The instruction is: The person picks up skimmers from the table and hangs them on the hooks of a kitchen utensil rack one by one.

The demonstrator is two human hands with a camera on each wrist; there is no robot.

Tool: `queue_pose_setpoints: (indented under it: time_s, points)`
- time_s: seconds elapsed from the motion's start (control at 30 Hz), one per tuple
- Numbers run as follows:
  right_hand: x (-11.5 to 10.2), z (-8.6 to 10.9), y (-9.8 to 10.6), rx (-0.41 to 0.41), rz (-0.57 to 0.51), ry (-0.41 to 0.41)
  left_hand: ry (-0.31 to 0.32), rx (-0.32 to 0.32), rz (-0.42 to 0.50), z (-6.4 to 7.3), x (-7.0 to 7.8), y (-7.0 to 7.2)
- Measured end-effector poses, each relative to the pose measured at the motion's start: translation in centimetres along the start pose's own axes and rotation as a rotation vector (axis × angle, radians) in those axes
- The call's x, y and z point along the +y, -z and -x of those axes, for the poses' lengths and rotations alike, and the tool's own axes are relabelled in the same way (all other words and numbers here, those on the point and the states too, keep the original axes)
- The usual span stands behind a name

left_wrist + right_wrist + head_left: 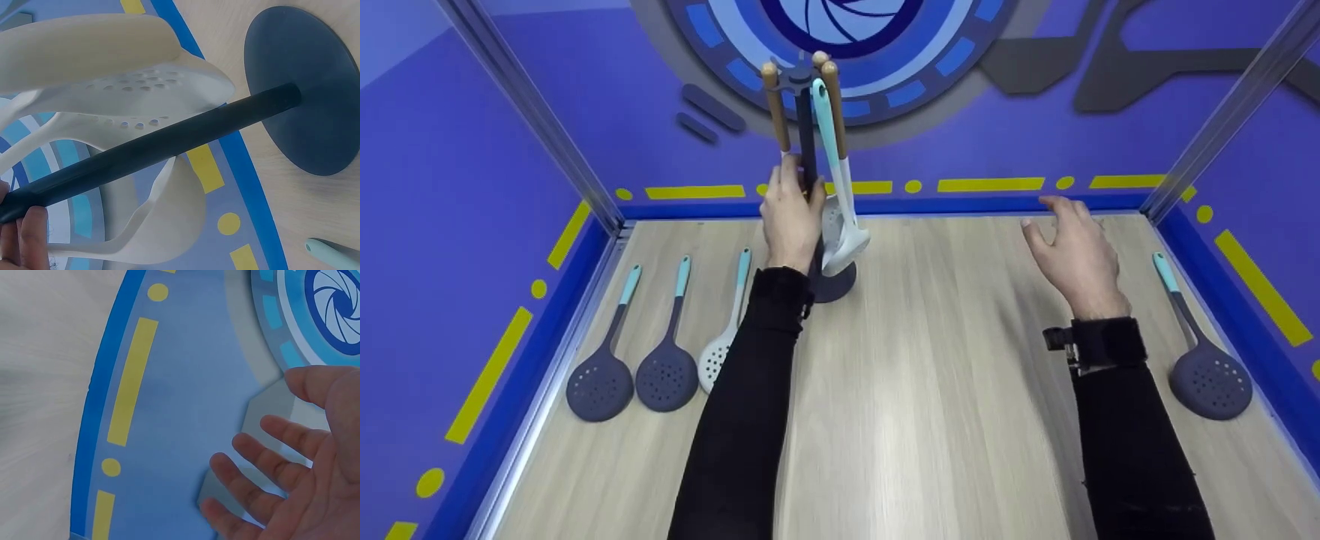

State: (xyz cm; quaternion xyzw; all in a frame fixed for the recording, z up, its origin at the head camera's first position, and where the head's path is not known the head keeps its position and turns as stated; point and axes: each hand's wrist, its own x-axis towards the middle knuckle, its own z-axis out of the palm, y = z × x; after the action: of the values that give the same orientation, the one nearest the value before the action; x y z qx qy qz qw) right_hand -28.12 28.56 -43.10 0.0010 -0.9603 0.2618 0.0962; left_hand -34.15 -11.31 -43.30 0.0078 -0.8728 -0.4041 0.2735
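My left hand grips the dark upright pole of a utensil stand, its fingers curled round it. White-headed utensils hang from the stand's top holder. Several have wooden handles, and one has a turquoise handle. In the left wrist view a white perforated skimmer and a ladle-like head hang beside the pole. The stand's round base shows below. My right hand hovers over the right part of the table, fingers spread and holding nothing.
On the left of the wooden table lie two dark skimmers and a white skimmer, partly behind my left sleeve. Another dark skimmer lies by the right wall. Blue-purple panels enclose the table.
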Motion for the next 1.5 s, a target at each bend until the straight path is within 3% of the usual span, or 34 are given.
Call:
queue_pose_setpoints:
  time_s: [0.8, 1.5]
  points:
    - [6.0, 0.3, 1.2, 0.037, 0.045, -0.085, -0.008, 0.008, -0.007, 0.0, 0.1, -0.1]
    - [11.0, 1.2, 2.5, -0.033, 0.074, -0.220, 0.002, 0.002, -0.029, 0.1, 0.2, 0.1]
